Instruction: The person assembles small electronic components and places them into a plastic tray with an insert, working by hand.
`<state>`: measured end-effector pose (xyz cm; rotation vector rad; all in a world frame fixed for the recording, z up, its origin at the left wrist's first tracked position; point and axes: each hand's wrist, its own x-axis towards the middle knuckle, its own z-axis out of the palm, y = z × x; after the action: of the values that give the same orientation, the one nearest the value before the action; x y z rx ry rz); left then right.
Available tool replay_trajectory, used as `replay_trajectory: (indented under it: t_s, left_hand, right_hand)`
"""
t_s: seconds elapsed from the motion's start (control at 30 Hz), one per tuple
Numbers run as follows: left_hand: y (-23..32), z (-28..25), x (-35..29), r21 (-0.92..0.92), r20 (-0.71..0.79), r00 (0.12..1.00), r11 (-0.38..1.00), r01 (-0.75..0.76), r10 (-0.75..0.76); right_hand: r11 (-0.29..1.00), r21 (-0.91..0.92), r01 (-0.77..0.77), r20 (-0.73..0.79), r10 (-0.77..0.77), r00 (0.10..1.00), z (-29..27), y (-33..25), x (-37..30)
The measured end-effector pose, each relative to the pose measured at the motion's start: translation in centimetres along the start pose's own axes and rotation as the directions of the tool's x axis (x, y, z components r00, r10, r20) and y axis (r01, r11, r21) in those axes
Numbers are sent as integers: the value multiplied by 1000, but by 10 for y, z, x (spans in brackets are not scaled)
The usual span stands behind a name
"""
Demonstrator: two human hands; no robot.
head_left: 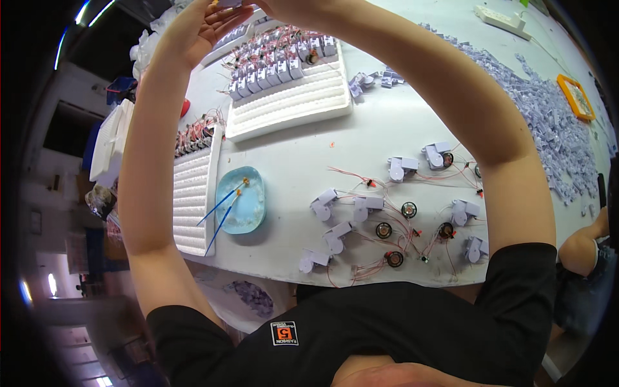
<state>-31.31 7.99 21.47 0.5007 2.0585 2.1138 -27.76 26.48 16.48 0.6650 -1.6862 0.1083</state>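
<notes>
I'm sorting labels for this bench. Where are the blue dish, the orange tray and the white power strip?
Blue dish (pixel 256 205): head view, bare right side of bowl.
Orange tray (pixel 563 89): head view, left rim.
White power strip (pixel 500 19): head view, middle of body.

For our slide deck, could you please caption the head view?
Both hands, left raised at the frame's top, above a white table with foam trays, small speaker assemblies and a blue dish.

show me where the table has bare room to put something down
Bare tabletop lies between the white foam tray, the wired modules and the heap of small plastic parts. A smaller gap sits right of the blue dish. It is crowded around the modules.
</notes>
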Motion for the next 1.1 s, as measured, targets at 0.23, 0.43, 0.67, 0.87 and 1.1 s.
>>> replay_trajectory:
  t_s: [0.23, 0.43, 0.67, 0.87, 1.1]
  left_hand:
    - [-39, -17, 34, 38, 100, 987, 991, 125, -128]
    - [-65, -26, 43, 34, 132, 988, 997, 73, -77]
    - [-24, 18, 34, 216, 14, 992, 968, -126, 126]
    - [-20, 21, 36, 248, 158, 947, 917, -311, 279]
    - [-28, 36, 39, 287, 166, 940, 898, -334, 297]
  right_hand:
    - [990, 133, -41, 72, 31, 997, 45, -2, -49]
    - [859, 384, -338, 81, 334, 939, 34, -7, -95]
    - [412, 144, -900, 784, 507, 358, 40, 27, -168]
    - [418, 172, -892, 742, 541, 397, 53, -1, -158]
    - [244, 196, -950, 685, 659, 310, 71, -3, -173]
